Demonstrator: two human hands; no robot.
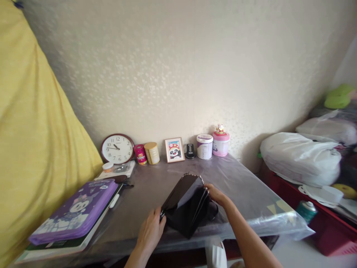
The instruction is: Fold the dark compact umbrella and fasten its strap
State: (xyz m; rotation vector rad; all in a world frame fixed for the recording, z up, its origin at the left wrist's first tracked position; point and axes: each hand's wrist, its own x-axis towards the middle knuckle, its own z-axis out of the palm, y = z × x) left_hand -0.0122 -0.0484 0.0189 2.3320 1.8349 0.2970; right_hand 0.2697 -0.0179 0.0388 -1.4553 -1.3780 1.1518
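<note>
cloth (187,214), black and full of folds, is on the near side of the panda picture (174,150), over the counter (237,186). i can't tell if its bottom touches the counter. a dotted edge runs along the top of the cloth. the left hand (151,227) grips the left end of the cloth, with its fingers bent around it. the right hand (216,194) grips the right side, closed up by the dotted edge.

just left of the panda picture is a yellow tin (152,153), then a pink tin (140,154), then a round clock (117,149). a purple case (74,214) lies flat, well to the left of the panda picture and on its near side. a yellow curtain (36,130) hangs even farther left.

just right of the panda picture is a small black thing (190,151), then a white and purple tub (204,149), then a pink tub (221,146) with a little figure (220,129) on its lid. far to the right of the panda picture is a big white bag (302,160).
</note>
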